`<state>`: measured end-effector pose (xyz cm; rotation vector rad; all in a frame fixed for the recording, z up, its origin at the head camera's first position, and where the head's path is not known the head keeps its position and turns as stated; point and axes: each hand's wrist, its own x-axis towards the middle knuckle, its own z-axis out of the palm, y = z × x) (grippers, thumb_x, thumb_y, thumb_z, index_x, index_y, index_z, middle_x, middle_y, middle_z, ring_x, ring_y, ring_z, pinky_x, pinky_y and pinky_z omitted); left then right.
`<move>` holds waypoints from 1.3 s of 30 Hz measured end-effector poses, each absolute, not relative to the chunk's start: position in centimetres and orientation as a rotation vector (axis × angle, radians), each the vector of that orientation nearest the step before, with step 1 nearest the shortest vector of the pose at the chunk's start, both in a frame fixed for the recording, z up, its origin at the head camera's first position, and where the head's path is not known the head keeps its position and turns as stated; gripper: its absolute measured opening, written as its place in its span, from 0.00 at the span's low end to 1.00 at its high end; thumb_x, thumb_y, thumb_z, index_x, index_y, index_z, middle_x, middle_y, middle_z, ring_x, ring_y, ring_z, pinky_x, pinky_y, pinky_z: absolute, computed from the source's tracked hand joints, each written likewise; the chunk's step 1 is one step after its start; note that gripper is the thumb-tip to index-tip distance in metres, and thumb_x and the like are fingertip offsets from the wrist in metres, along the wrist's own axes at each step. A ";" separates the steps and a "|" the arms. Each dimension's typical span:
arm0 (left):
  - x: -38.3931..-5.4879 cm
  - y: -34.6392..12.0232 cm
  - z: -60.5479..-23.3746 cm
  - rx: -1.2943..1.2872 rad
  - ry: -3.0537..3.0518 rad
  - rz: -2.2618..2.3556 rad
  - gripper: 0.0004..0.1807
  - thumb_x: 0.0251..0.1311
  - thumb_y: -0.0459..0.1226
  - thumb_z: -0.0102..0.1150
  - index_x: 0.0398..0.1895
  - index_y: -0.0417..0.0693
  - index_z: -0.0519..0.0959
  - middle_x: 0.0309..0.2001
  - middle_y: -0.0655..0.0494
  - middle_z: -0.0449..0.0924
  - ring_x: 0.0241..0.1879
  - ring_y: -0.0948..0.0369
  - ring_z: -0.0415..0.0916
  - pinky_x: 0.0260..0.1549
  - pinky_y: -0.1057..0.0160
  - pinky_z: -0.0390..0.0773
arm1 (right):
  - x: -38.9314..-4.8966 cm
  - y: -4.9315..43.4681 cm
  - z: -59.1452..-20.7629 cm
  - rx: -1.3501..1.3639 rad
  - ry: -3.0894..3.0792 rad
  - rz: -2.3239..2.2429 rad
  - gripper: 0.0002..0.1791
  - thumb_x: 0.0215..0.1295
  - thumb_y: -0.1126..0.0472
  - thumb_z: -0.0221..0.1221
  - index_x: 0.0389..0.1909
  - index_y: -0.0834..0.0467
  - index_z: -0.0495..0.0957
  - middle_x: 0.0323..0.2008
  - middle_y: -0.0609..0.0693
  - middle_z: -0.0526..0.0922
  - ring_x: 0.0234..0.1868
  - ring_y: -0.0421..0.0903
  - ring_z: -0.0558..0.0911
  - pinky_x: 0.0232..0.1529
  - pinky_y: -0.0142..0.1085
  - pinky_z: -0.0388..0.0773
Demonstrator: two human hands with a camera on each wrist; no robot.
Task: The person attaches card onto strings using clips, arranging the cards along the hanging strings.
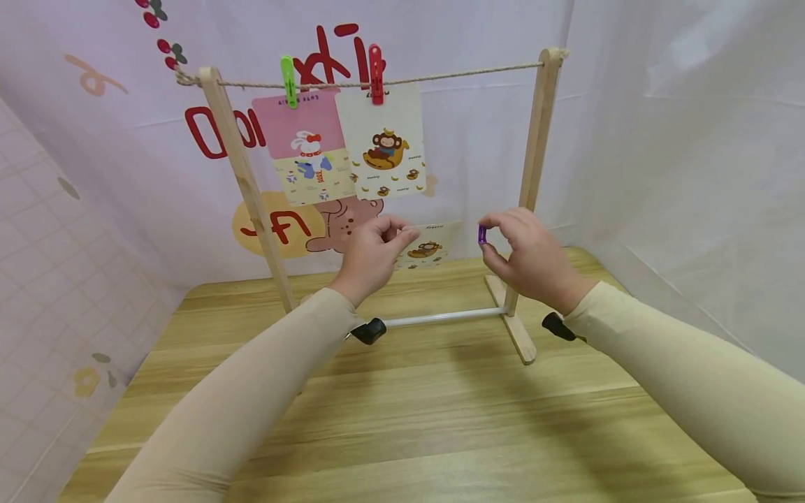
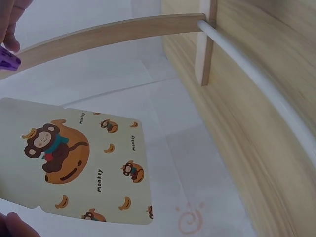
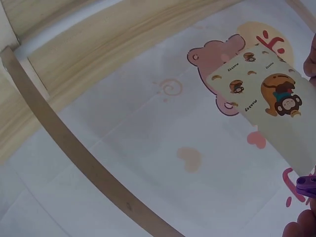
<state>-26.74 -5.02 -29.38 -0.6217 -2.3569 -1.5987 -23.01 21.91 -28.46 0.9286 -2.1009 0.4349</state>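
My left hand [image 1: 372,253] pinches a cream monkey card [image 1: 429,246] by its edge. In the left wrist view the card [image 2: 74,158] shows a monkey on a banana and several small monkeys and bananas. Between thumb and fingertips, my right hand [image 1: 527,255] holds a purple clothespin [image 1: 482,234], to the right of the card and below the rope. In the right wrist view the clothespin [image 3: 307,185] overlaps the card's [image 3: 276,113] corner.
A rope [image 1: 468,73] spans two wooden posts [image 1: 539,133]. On it, a green clothespin [image 1: 288,82] holds a pink and yellow rabbit card [image 1: 311,154], and a red clothespin [image 1: 376,75] holds another monkey card [image 1: 385,147]. A white rod [image 1: 446,318] joins the posts low, above the wooden table [image 1: 409,433].
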 end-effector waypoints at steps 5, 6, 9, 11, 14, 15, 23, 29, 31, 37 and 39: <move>-26.8 -4.2 -28.8 -0.644 -2.314 -1.605 0.09 0.71 0.47 0.67 0.41 0.52 0.87 0.27 0.57 0.67 0.26 0.57 0.62 0.30 0.62 0.62 | -22.9 21.8 -27.5 0.913 -2.067 0.439 0.12 0.63 0.74 0.64 0.47 0.71 0.79 0.43 0.66 0.86 0.46 0.64 0.82 0.49 0.55 0.78; -26.8 -4.1 -28.6 -0.648 -2.307 -1.602 0.09 0.71 0.47 0.67 0.41 0.52 0.87 0.27 0.57 0.67 0.26 0.57 0.62 0.30 0.62 0.62 | -22.8 21.8 -27.3 0.909 -2.058 0.441 0.12 0.63 0.74 0.64 0.47 0.71 0.79 0.43 0.66 0.86 0.46 0.65 0.82 0.49 0.55 0.78; -26.7 -3.7 -28.1 -0.660 -2.287 -1.603 0.09 0.71 0.47 0.67 0.41 0.52 0.87 0.26 0.57 0.67 0.25 0.57 0.62 0.29 0.62 0.62 | -22.8 21.9 -26.7 0.901 -2.036 0.445 0.12 0.62 0.75 0.63 0.46 0.71 0.78 0.43 0.66 0.86 0.46 0.65 0.82 0.49 0.54 0.78; -26.6 -3.5 -27.7 -0.668 -2.273 -1.601 0.09 0.71 0.46 0.67 0.41 0.52 0.87 0.26 0.57 0.67 0.25 0.58 0.62 0.29 0.62 0.62 | -22.9 21.9 -26.3 0.901 -2.024 0.447 0.12 0.62 0.75 0.63 0.46 0.72 0.78 0.43 0.67 0.86 0.45 0.64 0.81 0.49 0.54 0.77; -26.6 -3.2 -27.2 -0.674 -2.254 -1.593 0.08 0.71 0.45 0.68 0.41 0.51 0.87 0.27 0.58 0.68 0.25 0.58 0.62 0.29 0.63 0.62 | -22.9 21.9 -25.8 0.898 -2.014 0.446 0.11 0.63 0.74 0.62 0.46 0.72 0.78 0.43 0.67 0.86 0.45 0.64 0.81 0.49 0.52 0.76; -26.6 -3.1 -27.1 -0.675 -2.249 -1.587 0.08 0.71 0.45 0.68 0.41 0.51 0.87 0.27 0.58 0.68 0.25 0.59 0.62 0.29 0.63 0.62 | -22.9 21.9 -25.6 0.893 -2.012 0.441 0.12 0.64 0.74 0.62 0.47 0.72 0.78 0.43 0.67 0.86 0.44 0.64 0.80 0.48 0.51 0.76; -26.5 -2.3 -26.5 -0.687 -2.235 -1.661 0.08 0.71 0.44 0.67 0.40 0.51 0.86 0.27 0.59 0.69 0.28 0.59 0.64 0.31 0.64 0.64 | -22.6 21.8 -24.5 0.867 -1.998 0.445 0.12 0.64 0.72 0.62 0.48 0.72 0.78 0.44 0.66 0.87 0.43 0.62 0.80 0.47 0.49 0.75; -26.1 -2.0 -26.6 -0.677 -2.264 -1.702 0.08 0.72 0.44 0.66 0.39 0.50 0.86 0.26 0.60 0.69 0.24 0.61 0.63 0.28 0.64 0.64 | -22.4 21.8 -24.1 0.847 -2.017 0.442 0.12 0.65 0.71 0.62 0.48 0.71 0.79 0.45 0.66 0.87 0.44 0.62 0.81 0.48 0.50 0.75; -26.0 -1.9 -26.6 -0.677 -2.279 -1.691 0.08 0.72 0.44 0.66 0.39 0.50 0.86 0.25 0.60 0.69 0.22 0.61 0.62 0.26 0.64 0.63 | -22.3 21.7 -24.0 0.850 -2.018 0.441 0.12 0.65 0.71 0.62 0.48 0.71 0.79 0.45 0.66 0.87 0.44 0.62 0.81 0.49 0.50 0.76; -25.7 -1.6 -26.2 -0.723 -2.253 -1.698 0.07 0.72 0.43 0.66 0.41 0.50 0.87 0.25 0.60 0.69 0.23 0.61 0.62 0.28 0.64 0.64 | -22.3 21.9 -23.5 0.857 -1.996 0.430 0.12 0.66 0.70 0.61 0.48 0.71 0.79 0.45 0.66 0.87 0.44 0.61 0.81 0.48 0.48 0.77; -25.5 -1.5 -25.9 -0.741 -2.241 -1.708 0.07 0.72 0.43 0.66 0.41 0.49 0.87 0.26 0.59 0.69 0.24 0.61 0.63 0.29 0.64 0.65 | -22.3 21.9 -23.3 0.856 -1.994 0.422 0.12 0.68 0.69 0.61 0.49 0.71 0.78 0.45 0.66 0.87 0.45 0.61 0.82 0.49 0.47 0.77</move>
